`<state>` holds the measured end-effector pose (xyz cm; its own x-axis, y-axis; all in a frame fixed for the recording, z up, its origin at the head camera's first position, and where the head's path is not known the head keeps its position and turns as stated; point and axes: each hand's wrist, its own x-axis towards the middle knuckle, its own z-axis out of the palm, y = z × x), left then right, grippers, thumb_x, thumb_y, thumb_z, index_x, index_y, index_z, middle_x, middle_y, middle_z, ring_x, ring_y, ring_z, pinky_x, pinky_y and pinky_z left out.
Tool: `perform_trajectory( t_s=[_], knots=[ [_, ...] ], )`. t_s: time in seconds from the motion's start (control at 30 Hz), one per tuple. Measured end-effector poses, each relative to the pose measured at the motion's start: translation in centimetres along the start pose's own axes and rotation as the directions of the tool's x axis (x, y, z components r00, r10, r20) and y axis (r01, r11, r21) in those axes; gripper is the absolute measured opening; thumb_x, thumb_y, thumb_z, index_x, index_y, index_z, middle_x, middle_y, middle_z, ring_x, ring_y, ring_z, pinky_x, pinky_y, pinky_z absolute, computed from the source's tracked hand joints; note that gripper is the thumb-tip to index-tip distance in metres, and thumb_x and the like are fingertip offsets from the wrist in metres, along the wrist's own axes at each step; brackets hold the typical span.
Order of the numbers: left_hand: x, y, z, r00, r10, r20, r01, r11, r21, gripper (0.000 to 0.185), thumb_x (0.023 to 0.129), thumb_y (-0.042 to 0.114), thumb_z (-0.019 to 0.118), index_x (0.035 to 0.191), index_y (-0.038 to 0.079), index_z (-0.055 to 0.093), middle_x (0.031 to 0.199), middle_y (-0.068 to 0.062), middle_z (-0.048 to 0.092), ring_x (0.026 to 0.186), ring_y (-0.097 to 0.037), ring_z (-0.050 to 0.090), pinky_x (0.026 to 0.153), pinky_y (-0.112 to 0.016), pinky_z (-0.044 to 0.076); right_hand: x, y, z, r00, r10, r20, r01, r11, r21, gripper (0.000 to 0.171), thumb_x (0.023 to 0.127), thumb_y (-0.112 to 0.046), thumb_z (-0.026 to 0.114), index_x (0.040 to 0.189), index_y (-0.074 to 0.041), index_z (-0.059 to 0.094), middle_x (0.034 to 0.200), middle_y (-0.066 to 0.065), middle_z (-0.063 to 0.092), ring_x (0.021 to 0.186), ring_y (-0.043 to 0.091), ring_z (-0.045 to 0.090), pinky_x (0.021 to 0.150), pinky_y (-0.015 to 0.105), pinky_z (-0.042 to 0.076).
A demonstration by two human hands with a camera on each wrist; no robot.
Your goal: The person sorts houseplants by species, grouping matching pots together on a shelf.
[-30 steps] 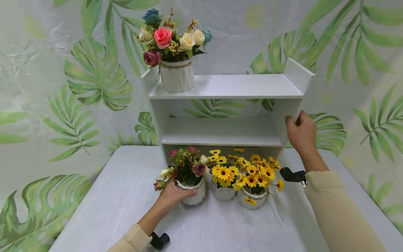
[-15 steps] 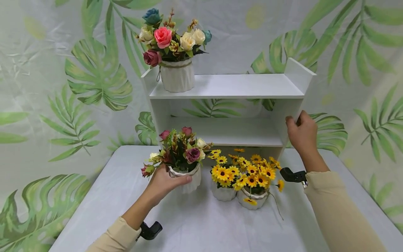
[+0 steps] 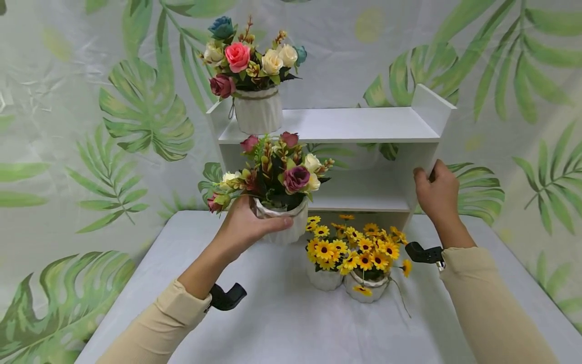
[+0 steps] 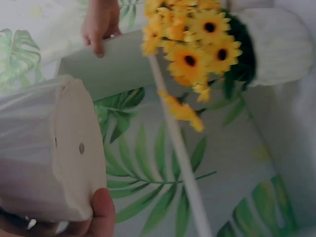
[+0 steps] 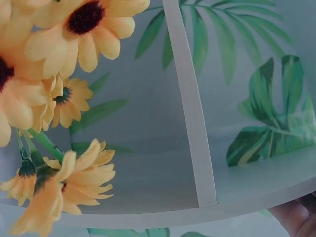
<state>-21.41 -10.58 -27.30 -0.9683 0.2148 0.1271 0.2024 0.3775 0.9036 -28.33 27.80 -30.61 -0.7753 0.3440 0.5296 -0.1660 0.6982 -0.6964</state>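
Note:
My left hand [image 3: 243, 227] grips a white ribbed pot of mixed purple and cream flowers [image 3: 277, 174] and holds it in the air in front of the white shelf unit's [image 3: 345, 126] middle level. In the left wrist view the pot's flat base [image 4: 74, 148] faces the camera, with my thumb under its rim. My right hand [image 3: 435, 189] holds the shelf unit's right side panel. Two white pots of yellow daisies [image 3: 350, 253] stand on the table [image 3: 282, 323] below the lifted pot. The same daisies [image 5: 44, 89] fill the right wrist view.
A white pot of pink, cream and blue roses [image 3: 255, 76] stands at the left end of the top shelf. The shelf unit stands at the table's back edge before a leaf-print backdrop [image 3: 91, 126]. The middle shelf board [image 3: 364, 199] is bare.
My left hand has lifted the mixed-flower pot off the table, from beside the daisy pots up to the middle shelf's height. The right hand has stayed on the side panel.

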Motion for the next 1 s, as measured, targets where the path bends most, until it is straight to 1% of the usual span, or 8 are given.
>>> perform_trajectory(
  t_s=[0.3,0.43,0.53,0.63,0.73,0.83,0.9,1.0],
  knots=[
    [2.6,4.2,0.4,0.995,0.095,0.016,-0.095,0.995,0.010,0.094,0.071,0.034,0.086,0.150,0.019,0.036,0.144,-0.003,0.051,0.127,-0.021,0.053,0.108,-0.043,0.046,-0.1,-0.1,-0.2,1.000,0.011,-0.013,-0.011,1.000,-0.003,0.040,0.098,-0.024,0.046,0.118,0.009,0.058,0.112,0.031,0.066,0.097,0.040,0.063,0.062,0.011,0.032],
    [3.4,6.6,0.3,0.990,0.139,-0.013,-0.139,0.990,0.018,0.092,0.070,0.034,0.086,0.148,0.017,0.039,0.143,-0.003,0.052,0.126,-0.019,0.053,0.108,-0.040,0.046,-0.1,-0.1,-0.2,1.000,0.000,-0.015,0.000,1.000,0.003,0.039,0.098,-0.023,0.047,0.117,0.010,0.059,0.111,0.031,0.066,0.098,0.039,0.063,0.061,0.006,0.028],
    [4.1,8.0,0.2,0.981,0.187,-0.042,-0.186,0.982,0.038,0.089,0.070,0.036,0.087,0.145,0.019,0.042,0.141,-0.001,0.054,0.125,-0.016,0.053,0.108,-0.037,0.045,-0.1,-0.1,0.0,1.000,0.003,-0.002,-0.003,1.000,0.002,0.040,0.099,-0.023,0.046,0.118,0.009,0.059,0.114,0.030,0.066,0.102,0.040,0.064,0.065,0.012,0.035],
    [4.8,9.2,0.1,0.969,0.241,-0.049,-0.240,0.970,0.029,0.087,0.071,0.035,0.087,0.145,0.020,0.043,0.141,0.002,0.054,0.125,-0.013,0.053,0.107,-0.035,0.046,-0.2,-0.2,0.1,1.000,0.017,0.022,-0.017,1.000,0.008,0.042,0.100,-0.024,0.045,0.123,0.008,0.057,0.121,0.030,0.064,0.109,0.043,0.063,0.076,0.033,0.051],
    [5.9,10.3,-0.1,0.956,0.291,-0.044,-0.292,0.956,-0.005,0.086,0.072,0.033,0.086,0.145,0.022,0.042,0.142,0.003,0.054,0.126,-0.010,0.053,0.106,-0.032,0.046,-0.2,-0.2,0.2,0.999,0.019,0.032,-0.019,1.000,0.013,0.042,0.101,-0.024,0.045,0.126,0.008,0.056,0.123,0.030,0.063,0.112,0.043,0.063,0.082,0.050,0.051],
    [7.1,11.7,-0.2,0.946,0.321,-0.047,-0.320,0.947,0.019,0.085,0.073,0.034,0.085,0.146,0.021,0.042,0.142,0.002,0.054,0.126,-0.009,0.053,0.105,-0.027,0.046,-0.2,-0.2,0.3,1.000,0.012,0.022,-0.012,1.000,0.013,0.042,0.100,-0.024,0.046,0.125,0.008,0.057,0.122,0.030,0.064,0.110,0.042,0.064,0.075,0.028,0.050],
    [8.0,12.7,-0.1,0.944,0.327,-0.037,-0.325,0.945,0.045,0.084,0.074,0.036,0.084,0.146,0.020,0.042,0.142,0.001,0.054,0.125,-0.010,0.054,0.103,-0.024,0.046,-0.2,-0.1,0.2,1.000,0.004,0.006,-0.004,1.000,0.012,0.040,0.100,-0.023,0.047,0.122,0.008,0.059,0.118,0.030,0.066,0.105,0.040,0.064,0.068,0.013,0.039],
    [8.9,13.8,0.2,0.954,0.300,-0.017,-0.298,0.951,0.078,0.085,0.074,0.041,0.084,0.145,0.020,0.041,0.141,0.002,0.053,0.125,-0.010,0.054,0.102,-0.023,0.046,-0.1,-0.1,0.1,1.000,-0.004,-0.015,0.004,1.000,0.016,0.038,0.098,-0.021,0.048,0.119,0.009,0.060,0.115,0.031,0.066,0.101,0.039,0.063,0.062,0.004,0.029]
  ],
)
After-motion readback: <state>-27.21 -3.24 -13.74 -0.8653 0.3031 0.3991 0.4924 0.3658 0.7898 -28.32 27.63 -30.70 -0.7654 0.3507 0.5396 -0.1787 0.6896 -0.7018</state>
